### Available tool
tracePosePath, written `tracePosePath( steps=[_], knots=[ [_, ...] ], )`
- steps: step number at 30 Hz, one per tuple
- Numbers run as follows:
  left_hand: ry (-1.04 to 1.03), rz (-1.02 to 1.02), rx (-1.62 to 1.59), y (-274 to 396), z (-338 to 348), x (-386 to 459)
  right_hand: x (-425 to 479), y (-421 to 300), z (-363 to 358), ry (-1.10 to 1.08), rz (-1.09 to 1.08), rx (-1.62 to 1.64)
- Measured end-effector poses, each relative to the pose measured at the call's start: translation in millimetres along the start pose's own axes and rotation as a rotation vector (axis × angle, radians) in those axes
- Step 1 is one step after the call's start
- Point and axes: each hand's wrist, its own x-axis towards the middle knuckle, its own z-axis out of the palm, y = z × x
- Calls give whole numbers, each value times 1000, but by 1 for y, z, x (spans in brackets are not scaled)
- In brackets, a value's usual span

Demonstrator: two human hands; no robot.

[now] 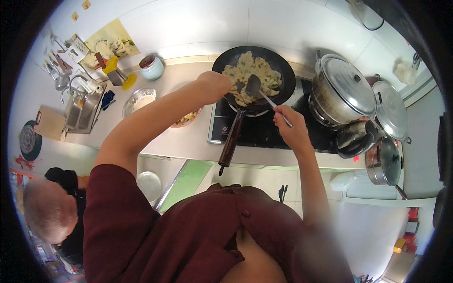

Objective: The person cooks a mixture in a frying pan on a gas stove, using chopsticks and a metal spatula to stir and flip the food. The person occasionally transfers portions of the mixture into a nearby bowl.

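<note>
A dark wok point(288, 79) sits on the hob, holding pale yellow egg-like food with green bits point(251, 67). In my right hand point(293, 127) is the metal handle of a cooking spatula point(253, 86); its dark blade lies on the food. My left hand point(216, 85) reaches over the wok's left side, fingertips at the edge of the food. Its fingers are largely hidden from above, so whether they hold anything cannot be seen. The wok's brown handle point(231, 139) points towards me past the counter edge, with neither hand on it.
Right of the wok, a large lidded steamer pot point(339, 92) stands on the black glass hob point(262, 131). Bowls of food point(139, 100) lie partly under my left forearm. Further left are a lidded jar point(152, 69) and a sink point(79, 113). A person point(53, 208) is at lower left.
</note>
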Motion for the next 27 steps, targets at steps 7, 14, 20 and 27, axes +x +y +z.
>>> tracePosePath(
  steps=[7, 14, 20, 27],
  knots=[
    [66, -47, 29, -18, 2, 3, -11, -2, -28, 160, 224, 245],
    [120, 70, -20, 9, 25, 38, -18, -6, -37, 73, 319, 285],
    [59, 119, -33, 10, 20, 22, -10, -16, -54, 131, 232, 152],
    [97, 1, 17, -6, -7, 44, 28, -3, -42, 81, -146, -252]
  ],
)
